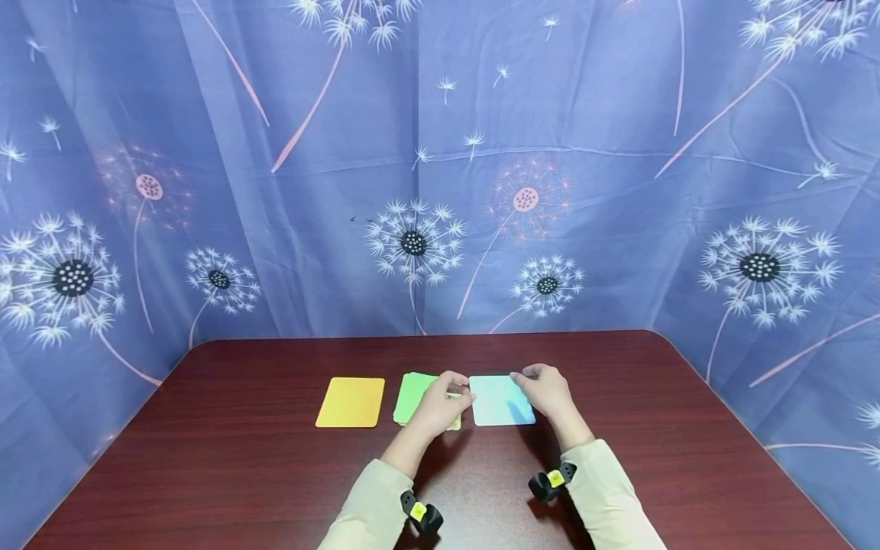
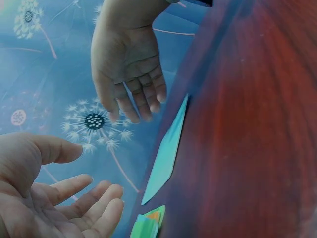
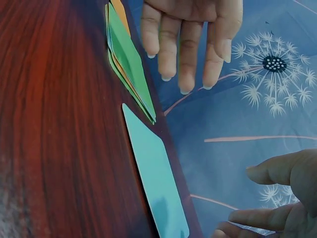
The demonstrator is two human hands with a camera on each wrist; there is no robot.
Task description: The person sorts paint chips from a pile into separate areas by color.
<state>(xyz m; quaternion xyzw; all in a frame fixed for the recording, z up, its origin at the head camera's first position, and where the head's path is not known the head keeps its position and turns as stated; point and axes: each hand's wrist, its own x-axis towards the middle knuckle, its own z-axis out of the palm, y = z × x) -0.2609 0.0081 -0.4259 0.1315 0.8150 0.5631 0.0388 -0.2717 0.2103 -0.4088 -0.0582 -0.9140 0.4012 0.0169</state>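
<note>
Three places on the table hold square cards with rounded corners. A light blue card [image 1: 500, 405] lies flat on the right, a small pile topped by a green card [image 1: 415, 391] is in the middle, and a yellow card [image 1: 351, 402] is at the left. My left hand [image 1: 438, 403] is over the pile's right side, covering part of it, fingers loosely bent and nothing held. Above the blue card's right edge is my right hand [image 1: 548, 391], its fingers relaxed and empty. Both wrist views show the palms facing each other, raised off the cards.
The dark red wooden table [image 1: 206, 458] reaches back to a blue curtain [image 1: 330, 191] printed with dandelions. Orange edges [image 3: 120, 15] show around the green pile. Each sleeve carries a black wrist camera [image 1: 422, 516].
</note>
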